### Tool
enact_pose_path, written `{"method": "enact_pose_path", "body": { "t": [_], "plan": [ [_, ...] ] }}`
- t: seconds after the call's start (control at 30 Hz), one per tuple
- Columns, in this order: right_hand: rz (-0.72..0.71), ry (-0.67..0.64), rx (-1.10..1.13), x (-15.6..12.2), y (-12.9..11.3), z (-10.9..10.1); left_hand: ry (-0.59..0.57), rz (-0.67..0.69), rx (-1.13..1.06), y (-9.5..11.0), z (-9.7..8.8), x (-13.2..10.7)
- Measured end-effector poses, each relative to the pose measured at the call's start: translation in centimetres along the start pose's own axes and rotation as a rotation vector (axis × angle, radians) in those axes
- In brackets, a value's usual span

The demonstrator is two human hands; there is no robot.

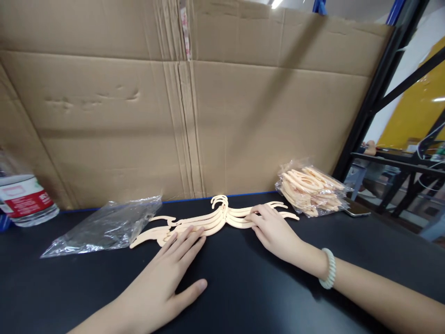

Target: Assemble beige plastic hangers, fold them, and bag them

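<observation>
Several cream plastic hangers (215,218) lie overlapped in a row on the black table (243,287), hooks pointing toward the cardboard wall. My left hand (167,273) lies flat and open, its fingertips resting on the left arms of the hangers. My right hand (274,229), with a pale bead bracelet at the wrist, is open too, fingers pressing down on the right arms of the hangers.
An empty clear plastic bag (107,225) lies left of the hangers. A sealed bag of more hangers (311,190) sits at the right, with a phone (356,211) beside it. A water bottle (24,199) stands far left. A cardboard wall (194,106) closes the back.
</observation>
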State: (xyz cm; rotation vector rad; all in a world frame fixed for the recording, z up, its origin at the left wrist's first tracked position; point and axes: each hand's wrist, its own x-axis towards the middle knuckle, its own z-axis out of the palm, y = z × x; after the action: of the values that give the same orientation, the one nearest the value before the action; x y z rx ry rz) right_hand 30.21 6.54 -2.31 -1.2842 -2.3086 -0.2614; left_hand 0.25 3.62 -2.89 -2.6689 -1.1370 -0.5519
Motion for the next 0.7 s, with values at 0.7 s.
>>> {"method": "enact_pose_path", "body": {
  "t": [0.7],
  "plan": [
    [0.045, 0.066, -0.022, 0.4, 1.1, 0.5, 0.050, -0.007, -0.011, -1.0, 0.0, 0.3]
  ]
}}
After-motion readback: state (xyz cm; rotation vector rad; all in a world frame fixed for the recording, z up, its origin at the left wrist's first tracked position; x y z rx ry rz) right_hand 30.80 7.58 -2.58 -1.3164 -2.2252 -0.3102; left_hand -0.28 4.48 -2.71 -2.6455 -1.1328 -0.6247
